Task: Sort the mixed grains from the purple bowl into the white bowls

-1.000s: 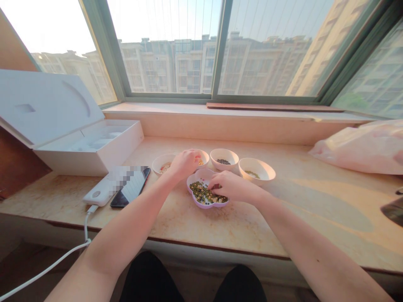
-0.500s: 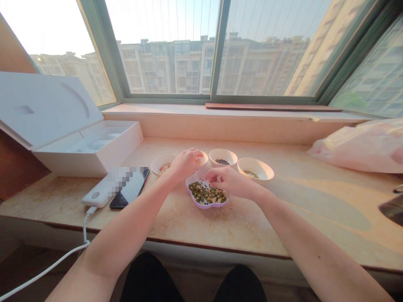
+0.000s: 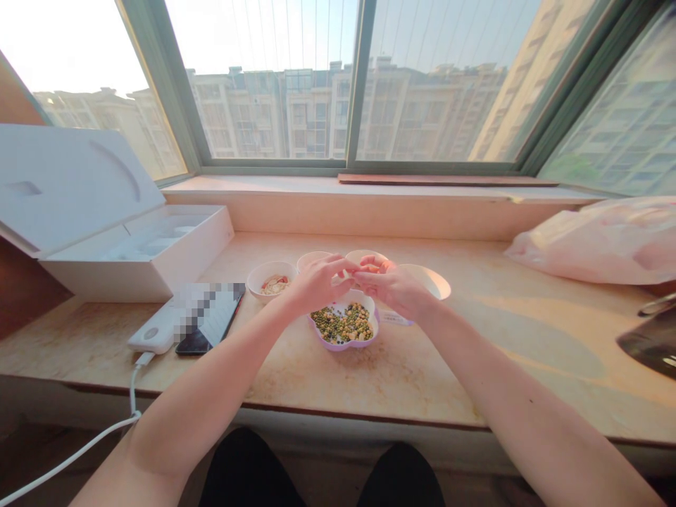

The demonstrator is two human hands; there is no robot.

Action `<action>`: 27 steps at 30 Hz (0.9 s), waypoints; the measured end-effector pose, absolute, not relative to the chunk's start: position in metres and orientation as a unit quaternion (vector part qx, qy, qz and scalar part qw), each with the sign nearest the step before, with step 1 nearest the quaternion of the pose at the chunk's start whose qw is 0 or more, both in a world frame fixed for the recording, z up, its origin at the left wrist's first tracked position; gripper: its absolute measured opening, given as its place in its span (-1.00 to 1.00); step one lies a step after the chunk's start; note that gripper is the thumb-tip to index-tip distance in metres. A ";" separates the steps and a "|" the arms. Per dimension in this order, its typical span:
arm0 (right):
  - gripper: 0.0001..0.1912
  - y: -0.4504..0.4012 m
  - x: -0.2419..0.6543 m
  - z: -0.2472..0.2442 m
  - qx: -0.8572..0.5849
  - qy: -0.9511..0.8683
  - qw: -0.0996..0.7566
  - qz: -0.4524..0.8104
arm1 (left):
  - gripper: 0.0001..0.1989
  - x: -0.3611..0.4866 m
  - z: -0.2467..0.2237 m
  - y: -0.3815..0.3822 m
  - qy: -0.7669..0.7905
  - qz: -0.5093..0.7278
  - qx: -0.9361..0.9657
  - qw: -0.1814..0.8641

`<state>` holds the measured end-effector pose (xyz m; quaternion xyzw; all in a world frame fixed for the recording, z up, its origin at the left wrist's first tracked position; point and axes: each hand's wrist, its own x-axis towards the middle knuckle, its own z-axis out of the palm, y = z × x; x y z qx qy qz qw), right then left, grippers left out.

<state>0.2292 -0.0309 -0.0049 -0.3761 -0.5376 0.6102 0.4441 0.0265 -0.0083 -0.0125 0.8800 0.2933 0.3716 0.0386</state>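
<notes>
Right hand [image 3: 397, 287]: up and away from the purple dish since the last frame, now meeting the left hand [image 3: 320, 282], which has shifted right, off the second bowl [image 3: 314, 258].
Fingertips: both sets narrowed together, touching or nearly. Can't tell if anything is pinched; fingers cover it. Meeting there probably lets one hand steady the other.
Purple dish [image 3: 348, 346]: upright, just below the hands, on the body side. Central, likely so either one reaches it without stretching.
Beans [image 3: 343, 322]: green, dark and tan, mixed in the dish. Raised rim presumably stops them rolling off.
Bowls: arc beyond the hands. Left bowl [image 3: 254, 290] left of the left hand, pale and reddish bits inside; second bowl behind the left hand; third bowl [image 3: 364, 254] behind the joined fingers; fourth bowl [image 3: 437, 283] behind the right hand. Arc likely keeps each in reach. Contents of those three hidden.
Strip [image 3: 395, 318]: pale, purple-edged, right of the dish below the right hand. Can't tell what it is.
Phone [image 3: 211, 327] + power bank [image 3: 153, 336]: left of the left hand, likely parked clear of the work. White cable [image 3: 133, 384] plugged into the latter.
White box [image 3: 182, 257]: lid up, farther left.
Plastic bag [image 3: 596, 243]: well right of the right hand, on the tabletop [image 3: 296, 380].
</notes>
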 end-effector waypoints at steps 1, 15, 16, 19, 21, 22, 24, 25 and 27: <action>-0.45 -0.031 0.229 -0.005 -0.371 -0.525 0.444 0.624 | -0.86 0.026 -0.014 -0.007 0.287 0.376 0.880 0.037; -0.84 -0.037 0.229 -0.007 -0.468 -0.819 0.239 0.229 | -0.73 0.015 -0.002 -0.004 0.493 0.277 0.825 0.010; -0.77 -0.038 0.229 -0.007 -0.455 -0.841 0.209 0.206 | -0.70 0.013 -0.002 -0.003 0.508 0.254 0.823 -0.001; -0.65 -0.042 0.228 -0.005 -0.422 -0.875 0.155 0.181 | -0.65 0.009 -0.002 -0.001 0.529 0.197 0.825 -0.023; -0.63 -0.043 0.227 -0.005 -0.409 -0.885 0.143 0.171 | -0.65 0.008 -0.003 -0.002 0.531 0.181 0.828 -0.025; -0.63 -0.043 0.227 -0.006 -0.407 -0.887 0.140 0.166 | -0.65 0.008 -0.003 -0.002 0.530 0.180 0.828 -0.025; -0.63 -0.041 0.226 -0.009 -0.408 -0.888 0.137 0.158 | -0.66 0.008 -0.004 -0.002 0.529 0.186 0.827 -0.024; -0.62 -0.040 0.226 -0.011 -0.409 -0.889 0.135 0.158 | -0.67 0.009 -0.004 -0.003 0.528 0.191 0.827 -0.024; -0.61 -0.038 0.227 -0.015 -0.405 -0.890 0.131 0.162 | -0.69 0.010 -0.004 -0.003 0.524 0.205 0.827 -0.021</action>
